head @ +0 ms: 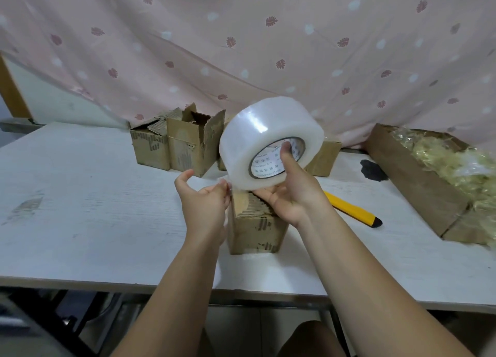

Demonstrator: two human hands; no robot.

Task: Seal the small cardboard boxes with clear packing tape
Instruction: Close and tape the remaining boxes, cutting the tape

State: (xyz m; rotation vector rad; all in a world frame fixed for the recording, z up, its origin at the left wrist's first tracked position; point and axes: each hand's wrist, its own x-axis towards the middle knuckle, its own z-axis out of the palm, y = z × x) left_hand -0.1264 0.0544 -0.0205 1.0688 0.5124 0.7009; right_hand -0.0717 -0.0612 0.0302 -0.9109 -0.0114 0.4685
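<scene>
The right hand (292,195) grasps the tape roll (257,142), thumb pushed into the printed core and fingers cupped under the roll's bottom, holding it in the air, tilted so the core faces the camera. The left hand (204,203) is at the roll's lower left edge, fingertips bent against a loose flap of clear tape there, thumb lifted apart from them; whether the fingers really pinch the flap cannot be told. Right below both hands a small box (255,228) stands on the white table (94,209), near the front edge, its top mostly hidden by the hands and roll; torn corrugated card shows at the top. The roll hangs just above it, and whether they touch is unclear. At the back of the table two more boxes stand touching side by side, the left box (150,150) with crumpled flaps, the open box (193,144) with flaps up. A fourth box (326,155) peeks out behind the roll. A yellow cutter (349,207) lies to the right of the near box, beside the right wrist. Farther right sits a long cardboard tray (418,179) filled with pale straw (456,163). A dark stain (373,170) marks the table between cutter and tray. A pink curtain (241,48) hangs behind.
</scene>
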